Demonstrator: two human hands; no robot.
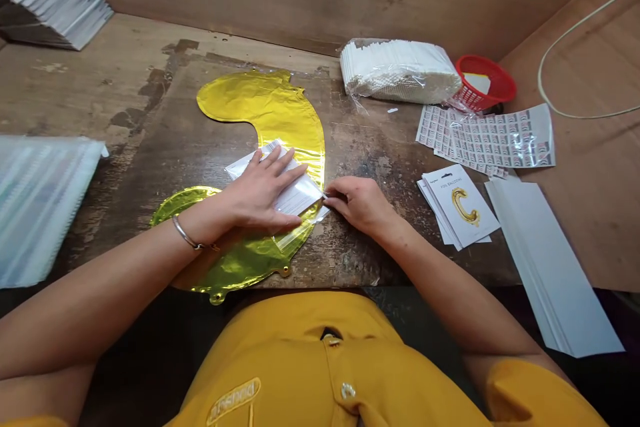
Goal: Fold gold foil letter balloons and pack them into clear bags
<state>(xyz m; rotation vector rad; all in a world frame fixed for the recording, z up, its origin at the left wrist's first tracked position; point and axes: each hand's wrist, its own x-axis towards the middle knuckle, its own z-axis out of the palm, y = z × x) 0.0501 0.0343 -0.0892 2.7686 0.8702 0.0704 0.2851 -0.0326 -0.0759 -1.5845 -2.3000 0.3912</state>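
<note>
Got a beat-up wooden table [360, 140] here, with a flat gold balloon [290, 120] poking slightly past the front edge. Resting the left hand [260, 190] flat and spread, and pinching with the right hand [360, 201], near but not touching each other, both on a clear packet [301, 197] lying across the balloon, pinched at its right end.

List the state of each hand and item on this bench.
Left hand: spread flat on packet
Right hand: pinched at packet's edge
Packet: lying on gold balloon
Gold balloon: flat, uninflated
Balloon cards: stacked, slightly fanned
Sticker sheets: overlapping
White bundle: wrapped in clear film
Red basket: upright, pale item inside
White strips: stacked, overhanging bench edge
Clear sleeves: stacked
Far-left papers: stacked
</note>
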